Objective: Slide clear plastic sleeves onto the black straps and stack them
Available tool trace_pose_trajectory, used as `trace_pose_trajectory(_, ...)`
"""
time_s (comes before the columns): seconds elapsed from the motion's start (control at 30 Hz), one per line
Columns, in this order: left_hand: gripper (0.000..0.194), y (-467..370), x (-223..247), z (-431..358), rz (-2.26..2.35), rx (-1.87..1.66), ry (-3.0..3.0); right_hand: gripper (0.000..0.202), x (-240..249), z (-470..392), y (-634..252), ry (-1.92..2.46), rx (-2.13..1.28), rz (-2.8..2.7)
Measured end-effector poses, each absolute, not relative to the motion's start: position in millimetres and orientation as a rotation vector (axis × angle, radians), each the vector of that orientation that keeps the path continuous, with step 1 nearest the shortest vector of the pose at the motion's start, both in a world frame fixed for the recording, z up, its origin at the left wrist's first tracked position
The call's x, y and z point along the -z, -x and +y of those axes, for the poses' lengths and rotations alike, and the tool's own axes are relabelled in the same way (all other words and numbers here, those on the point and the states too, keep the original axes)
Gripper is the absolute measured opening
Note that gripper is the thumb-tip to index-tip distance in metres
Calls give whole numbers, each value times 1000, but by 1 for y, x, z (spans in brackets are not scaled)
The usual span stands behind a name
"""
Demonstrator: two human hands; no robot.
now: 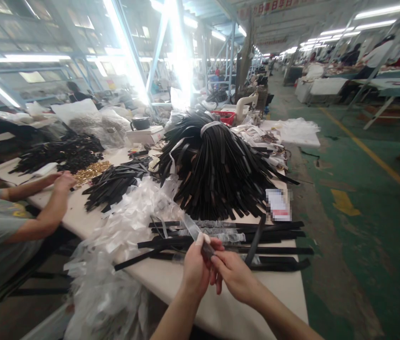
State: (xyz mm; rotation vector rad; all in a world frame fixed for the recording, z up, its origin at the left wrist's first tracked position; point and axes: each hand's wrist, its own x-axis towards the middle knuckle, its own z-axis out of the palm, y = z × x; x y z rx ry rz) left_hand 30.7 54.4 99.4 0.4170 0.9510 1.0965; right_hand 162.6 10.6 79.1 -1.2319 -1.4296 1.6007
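Observation:
Over the front of the table, my left hand (197, 265) and my right hand (234, 275) meet, fingers pinched together. Between them is a dark strap (208, 250), mostly covered by the fingers. A translucent plastic strip (190, 226) sticks up and leftward from my left hand, whose thumb has a white cover. Just beyond lie several black straps (278, 250), some with clear plastic around their middles. A large bundle of black straps (217, 174), tied with a pale band, stands behind them. Left of my hands, a heap of clear plastic strips (111, 255) spills over the table edge.
At the left, a co-worker's hands (63, 183) work by gold-coloured metal pieces (91, 173) and a pile of black straps (118, 182). A blurred white card (278, 204) lies at the table's right side (301, 288). Beyond that edge is a green floor (373, 236).

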Motion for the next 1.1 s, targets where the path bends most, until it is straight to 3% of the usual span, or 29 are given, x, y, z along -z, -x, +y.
trace_pose_trajectory(0.2,35,-40,-124,41,989,-1484,-668,34,-111,2,-172,1203,-1486,-1601)
trace_pose_trajectory(0.37,46,-50,-123,14,1139,-1122,-785,41,-126,-2,-173,1142,-1410,-1593)
trace_pose_trajectory(0.57,36,-42,-122,32,1049,-1530,-703,34,-115,-2,-175,1164,-1497,-1632)
trace_pose_trajectory(0.7,43,-48,-113,19,1125,-1226,-765,43,-106,0,-175,1205,-1487,-1580)
trace_pose_trajectory(0.9,33,-38,-127,36,1088,-1539,-829,30,-116,-11,-176,1212,-1594,-1527)
trace_pose_trajectory(1.1,39,-58,-121,13,1189,-1290,-863,44,-124,-14,-166,1291,-1410,-1544)
